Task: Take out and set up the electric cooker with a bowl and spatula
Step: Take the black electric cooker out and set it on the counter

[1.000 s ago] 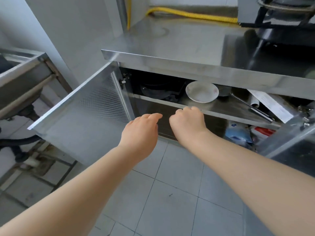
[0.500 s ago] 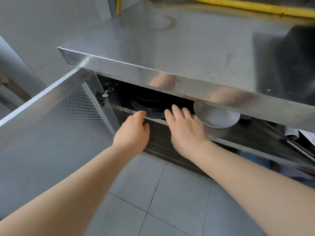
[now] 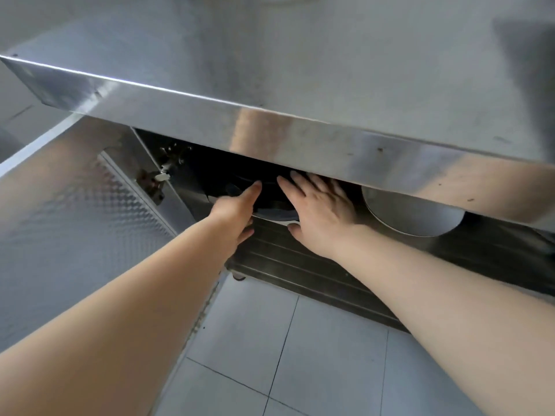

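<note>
Both hands at frame centre, reaching under steel table (image 3: pixel 300 70) edge onto cabinet shelf (image 3: pixel 330 253). Left hand (image 3: pixel 237 210) and right hand (image 3: pixel 321 211), fingers straight, flank and touch dark electric cooker (image 3: pixel 270 199); firm grip unclear. Bowl (image 3: pixel 411 214) just right of cooker, same shelf. Cabinet door (image 3: pixel 75 220) open, left of frame.

- 2 hands: left hand (image 3: pixel 232 210), right hand (image 3: pixel 319 214), both reaching under the steel surface (image 3: pixel 270 70)
- 1 steel surface
- 1 dark round electric cooker (image 3: pixel 270 202) on the shelf, mostly hidden
- 1 pale bowl (image 3: pixel 411 213), just right of the cooker, top cut off by the surface edge
- 1 open cabinet door (image 3: pixel 75 211), left side
- 1 door hinge (image 3: pixel 156 183)
- 1 inner shelf (image 3: pixel 300 253)
- floor tiles (image 3: pixel 300 355): several, partly cropped, exact count unclear
</note>
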